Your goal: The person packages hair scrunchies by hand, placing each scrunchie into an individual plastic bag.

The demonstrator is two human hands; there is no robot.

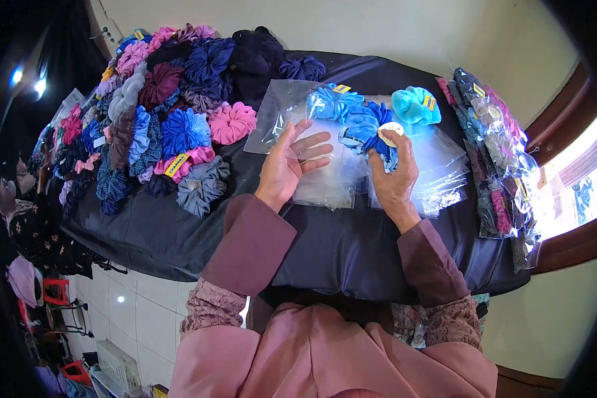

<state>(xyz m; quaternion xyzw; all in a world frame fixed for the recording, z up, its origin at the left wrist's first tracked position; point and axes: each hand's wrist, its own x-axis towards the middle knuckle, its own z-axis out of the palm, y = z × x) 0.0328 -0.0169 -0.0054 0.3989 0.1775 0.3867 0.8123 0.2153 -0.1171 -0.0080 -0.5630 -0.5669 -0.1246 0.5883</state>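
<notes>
My right hand (395, 174) pinches a blue scrunchie (363, 123) with a round cream tag (391, 134) on it, above a stack of clear plastic bags (414, 174). To its left, my left hand (290, 162) is raised with its fingers spread and the palm turned toward the scrunchie, holding nothing. Behind the held one, a light blue scrunchie (331, 103) with a yellow label lies on the bags. A turquoise scrunchie (416, 106), also with a yellow label, rests at their back right.
A large heap of scrunchies in many colours (159, 86) covers the left of the black-covered table (338, 255). Packed scrunchies in clear bags (499, 152) are piled along the right edge, near a window (570, 179). A wall stands behind.
</notes>
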